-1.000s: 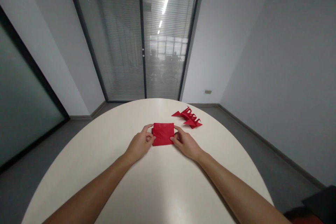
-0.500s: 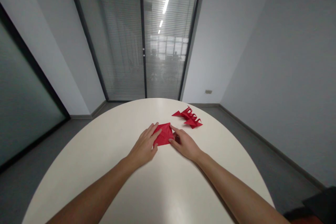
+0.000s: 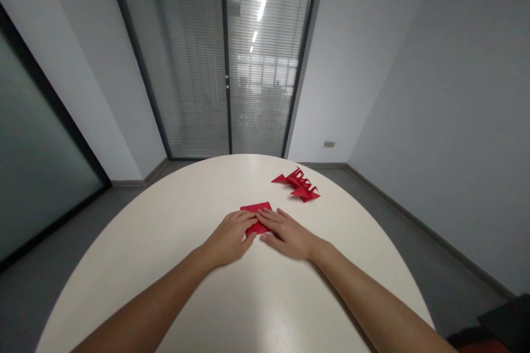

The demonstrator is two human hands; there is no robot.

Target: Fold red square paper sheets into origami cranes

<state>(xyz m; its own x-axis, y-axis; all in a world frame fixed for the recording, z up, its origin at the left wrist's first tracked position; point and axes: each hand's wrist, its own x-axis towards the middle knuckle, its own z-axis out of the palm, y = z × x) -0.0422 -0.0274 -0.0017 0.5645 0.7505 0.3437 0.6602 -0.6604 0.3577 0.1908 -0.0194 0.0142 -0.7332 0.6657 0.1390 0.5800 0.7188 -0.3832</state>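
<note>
A folded piece of red paper (image 3: 255,209) lies flat on the round white table (image 3: 174,231), mostly covered by my fingers. My left hand (image 3: 229,237) rests on its left part with fingers stretched out flat. My right hand (image 3: 285,234) lies on its right part, fingers also flat and pressing down. The fingertips of both hands meet over the paper. Only the far edge and a small strip near my thumbs show.
A small pile of folded red paper figures (image 3: 298,185) sits on the table beyond my right hand. Behind the table stands a glass door with blinds (image 3: 226,60). Grey walls close the room at right.
The red square was held at both sides, then folded over to a smaller shape. Both hands moved inward and now lie flat on top of it.
</note>
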